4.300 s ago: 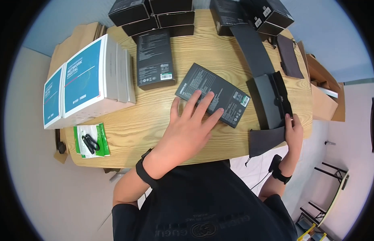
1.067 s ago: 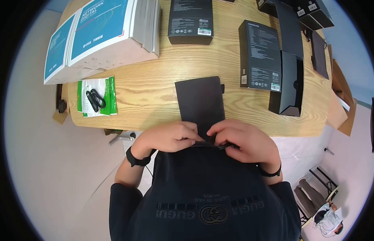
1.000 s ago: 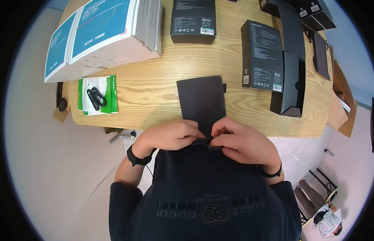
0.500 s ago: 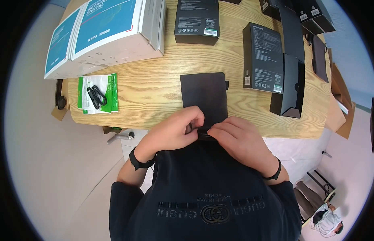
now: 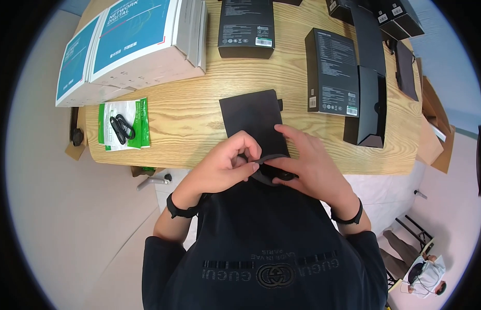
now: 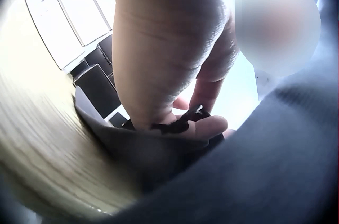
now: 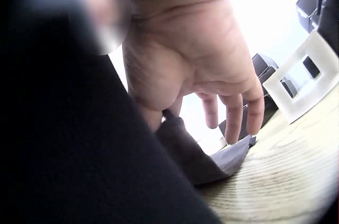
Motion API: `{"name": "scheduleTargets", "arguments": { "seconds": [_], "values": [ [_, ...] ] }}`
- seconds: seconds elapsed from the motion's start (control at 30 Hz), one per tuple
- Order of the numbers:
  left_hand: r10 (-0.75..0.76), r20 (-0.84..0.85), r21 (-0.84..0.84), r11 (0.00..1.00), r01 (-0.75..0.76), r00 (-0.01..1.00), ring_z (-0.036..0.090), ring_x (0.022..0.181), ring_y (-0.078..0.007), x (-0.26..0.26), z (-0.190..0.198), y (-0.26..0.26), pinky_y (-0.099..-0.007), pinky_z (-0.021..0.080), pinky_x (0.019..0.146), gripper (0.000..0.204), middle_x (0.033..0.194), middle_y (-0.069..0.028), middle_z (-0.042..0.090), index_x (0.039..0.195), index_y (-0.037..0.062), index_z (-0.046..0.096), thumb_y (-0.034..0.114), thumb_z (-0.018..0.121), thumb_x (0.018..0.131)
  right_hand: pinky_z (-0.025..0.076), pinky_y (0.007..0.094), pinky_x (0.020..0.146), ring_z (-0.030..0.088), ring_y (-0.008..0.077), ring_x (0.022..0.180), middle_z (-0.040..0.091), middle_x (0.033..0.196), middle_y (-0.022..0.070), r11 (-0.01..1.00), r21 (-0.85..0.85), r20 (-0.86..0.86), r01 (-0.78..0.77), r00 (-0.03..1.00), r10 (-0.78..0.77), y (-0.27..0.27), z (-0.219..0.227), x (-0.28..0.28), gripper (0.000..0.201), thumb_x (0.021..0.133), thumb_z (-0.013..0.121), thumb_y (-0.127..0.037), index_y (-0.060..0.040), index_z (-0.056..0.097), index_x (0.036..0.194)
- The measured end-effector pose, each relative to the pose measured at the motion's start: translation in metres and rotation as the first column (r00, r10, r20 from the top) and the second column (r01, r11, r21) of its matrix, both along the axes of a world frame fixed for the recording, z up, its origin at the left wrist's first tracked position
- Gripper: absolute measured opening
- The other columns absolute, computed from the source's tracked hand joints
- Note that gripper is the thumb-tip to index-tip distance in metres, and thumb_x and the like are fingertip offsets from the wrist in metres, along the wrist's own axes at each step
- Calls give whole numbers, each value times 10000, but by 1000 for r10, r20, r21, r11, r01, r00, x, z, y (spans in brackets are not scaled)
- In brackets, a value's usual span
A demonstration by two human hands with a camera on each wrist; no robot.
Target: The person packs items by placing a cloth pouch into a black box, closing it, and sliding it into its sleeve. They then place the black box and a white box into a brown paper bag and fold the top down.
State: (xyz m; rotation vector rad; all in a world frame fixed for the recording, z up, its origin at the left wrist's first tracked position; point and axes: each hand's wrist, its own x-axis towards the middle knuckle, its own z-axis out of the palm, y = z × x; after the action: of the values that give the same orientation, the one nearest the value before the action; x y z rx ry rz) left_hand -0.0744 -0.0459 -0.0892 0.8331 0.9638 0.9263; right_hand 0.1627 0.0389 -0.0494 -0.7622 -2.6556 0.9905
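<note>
Charcoal pouch (image 5: 251,113) | open box (image 5: 365,95) right | cable (image 5: 122,130) atop packet (image 5: 143,124) left

Looks forward and steeply down from the head, far enough back to take in most of the counter (image 5: 178,119), the dark pouch (image 5: 251,113) and the shirt (image 5: 271,232). From the left wrist, looks along the left hand (image 6: 164,49) toward its fingers, very near, past blurred dark cloth (image 6: 265,150) at lower right. From the right wrist, faces down the palm of the right hand (image 7: 196,60), equally close, with darkness filling the left. Shares pouch and counter between head and right wrist.
</note>
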Motion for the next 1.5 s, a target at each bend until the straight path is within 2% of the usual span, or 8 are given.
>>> {"name": "scheduleTargets", "arguments": {
  "seconds": [0.3,0.47,0.7,0.8,0.9,1.2,1.37,1.5],
  "values": [
    [85,16,97,992,-86,996,495,765,-5,-8,-6,-4,-185,386,618,240,1059,12,531,1055,64,514,-119,617,938,536,394,872,682,313,1025,701,1112,129,974,-191,-48,124,990,-136,11,3,12,353,780,858,-225,-85,732,1079],
    [75,49,159,984,-82,996,497,772,-16,-6,-7,-3,-188,399,637,233,1088,-14,513,1054,50,514,-144,582,944,524,404,725,704,318,849,710,862,105,995,-103,112,-3,994,15,14,-14,11,351,834,821,-252,-68,678,1095],
    [133,78,146,979,-144,988,509,847,-48,-8,-9,-1,-203,441,684,223,1098,-36,504,1061,38,519,-153,557,952,521,367,667,706,305,805,703,836,95,939,-332,153,89,987,-40,4,-11,2,253,849,803,-196,-47,675,1008],
    [157,68,258,951,-170,985,527,897,-59,-7,-9,0,-214,470,720,232,1101,-41,505,1063,35,521,-158,569,944,519,325,666,707,254,773,705,857,95,942,-299,96,153,987,-130,3,-14,2,220,826,781,-80,-37,669,1010],
    [294,11,289,914,-284,956,575,901,-95,-4,12,0,-242,507,758,236,1083,-62,539,1036,35,547,-155,610,911,508,297,660,682,198,739,705,872,80,913,-173,-298,369,864,-406,-3,0,-2,215,785,751,12,-35,674,980],
    [450,-277,710,691,-135,849,650,864,-254,-16,54,5,-333,513,722,316,948,-85,641,1028,46,622,-111,744,782,478,300,555,635,205,593,661,723,80,964,-97,-540,247,800,-260,14,52,-13,277,697,679,88,-15,713,952],
    [194,-236,651,759,7,952,631,981,-301,-27,55,8,-402,494,891,475,1075,-110,649,1148,55,642,78,891,744,488,303,598,647,207,636,681,763,71,959,-232,-398,163,883,-247,17,43,-10,241,729,684,53,-40,729,946],
    [-11,-726,391,816,426,688,492,1286,-376,-26,37,11,-458,433,1069,838,1398,-151,532,1319,80,639,393,955,608,489,317,626,660,211,665,677,760,56,920,-392,-192,23,976,-107,21,36,13,189,778,744,-22,-69,730,961]
  ]
}}
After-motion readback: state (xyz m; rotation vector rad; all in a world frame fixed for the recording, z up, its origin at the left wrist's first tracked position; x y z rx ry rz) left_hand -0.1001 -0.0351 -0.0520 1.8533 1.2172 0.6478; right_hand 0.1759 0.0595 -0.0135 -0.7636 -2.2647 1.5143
